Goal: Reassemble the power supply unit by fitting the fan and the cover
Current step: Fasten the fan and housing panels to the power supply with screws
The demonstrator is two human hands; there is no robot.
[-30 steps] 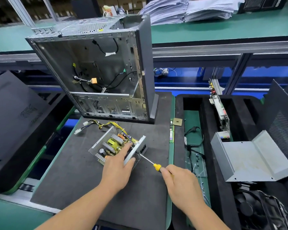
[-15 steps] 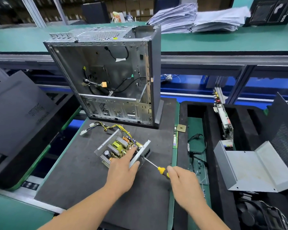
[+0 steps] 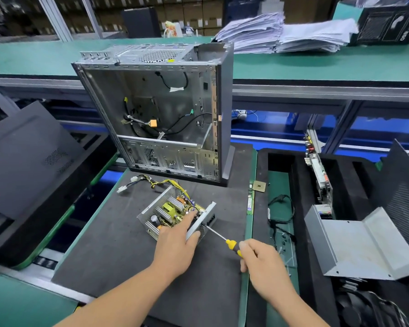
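Hands barely shift since before; only the view tilts. Left hand grips open PSU on mat; right hand pinches screwdriver, tip at end panel. Step: prob. driving fan screw. Next: cover, well apart at right.

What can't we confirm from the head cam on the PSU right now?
- Screwdriver tip: the yellow-handled screwdriver ends at the open silver power supply unit; screw too small to see.
- Near side of the circuit board: covered by the left hand.
- Black fan: cut off by the bottom edge.
- Screwdriver handle: mostly hidden inside the right hand.
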